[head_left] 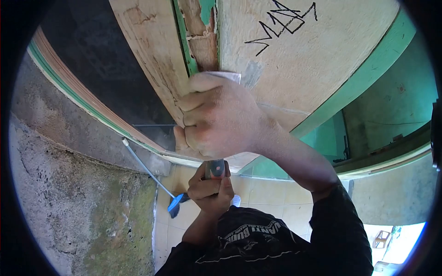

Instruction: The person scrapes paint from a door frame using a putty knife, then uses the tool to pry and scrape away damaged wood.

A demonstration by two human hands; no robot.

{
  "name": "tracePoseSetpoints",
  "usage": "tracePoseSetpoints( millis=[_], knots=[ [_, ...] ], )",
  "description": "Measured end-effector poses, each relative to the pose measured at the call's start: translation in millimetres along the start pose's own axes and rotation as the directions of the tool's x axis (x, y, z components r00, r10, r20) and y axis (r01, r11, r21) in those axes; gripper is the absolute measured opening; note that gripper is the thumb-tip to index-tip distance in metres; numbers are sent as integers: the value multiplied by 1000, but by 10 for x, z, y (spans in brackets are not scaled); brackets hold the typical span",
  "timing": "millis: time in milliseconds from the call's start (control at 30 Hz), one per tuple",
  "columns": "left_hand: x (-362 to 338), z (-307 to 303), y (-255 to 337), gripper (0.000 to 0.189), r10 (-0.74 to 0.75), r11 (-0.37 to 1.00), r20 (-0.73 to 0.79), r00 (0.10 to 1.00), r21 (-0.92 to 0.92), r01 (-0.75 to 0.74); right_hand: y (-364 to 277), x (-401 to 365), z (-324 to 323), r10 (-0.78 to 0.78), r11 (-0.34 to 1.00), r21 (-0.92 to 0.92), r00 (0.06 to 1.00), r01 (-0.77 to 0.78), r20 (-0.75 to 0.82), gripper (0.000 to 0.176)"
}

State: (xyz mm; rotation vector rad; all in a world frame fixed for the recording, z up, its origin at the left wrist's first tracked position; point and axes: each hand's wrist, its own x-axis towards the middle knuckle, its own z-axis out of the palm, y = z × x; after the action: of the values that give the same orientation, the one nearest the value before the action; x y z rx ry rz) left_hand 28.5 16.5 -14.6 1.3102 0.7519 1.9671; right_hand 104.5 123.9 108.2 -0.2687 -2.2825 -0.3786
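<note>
My right hand is closed in a fist against a wooden door frame. A flat metal blade, like a scraper's, sticks out above its knuckles. Below it, my left hand is wrapped round a grey handle with a reddish part. The right fist hides whether blade and handle are one tool. Just above the blade is a wooden strip with bare brown patches and remnants of green paint.
A pale panel with black scrawl stands to the right, edged by a green frame. Dark glass is at the left. A blue broom leans by a mottled concrete wall, above the tiled floor.
</note>
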Motion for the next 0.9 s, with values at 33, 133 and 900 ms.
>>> tracePoseSetpoints(
  millis=[33, 133, 900],
  knots=[
    [9, 11, 2, 42, -6, 1000, -31, 1000, -2, 6, 6, 27, -19, -11, 1000, -10, 999, 11, 35, 29],
    [33, 50, -2, 43, -24, 994, -62, 998, -108, 17, -6, 40, 3, 7, 998, -64, 1000, -8, -16, 29],
    [-46, -35, -42, 42, 89, 987, 28, 996, 131, -92, -57, -63, 117, 20, 995, 103, 986, -3, -168, 33]
  ],
)
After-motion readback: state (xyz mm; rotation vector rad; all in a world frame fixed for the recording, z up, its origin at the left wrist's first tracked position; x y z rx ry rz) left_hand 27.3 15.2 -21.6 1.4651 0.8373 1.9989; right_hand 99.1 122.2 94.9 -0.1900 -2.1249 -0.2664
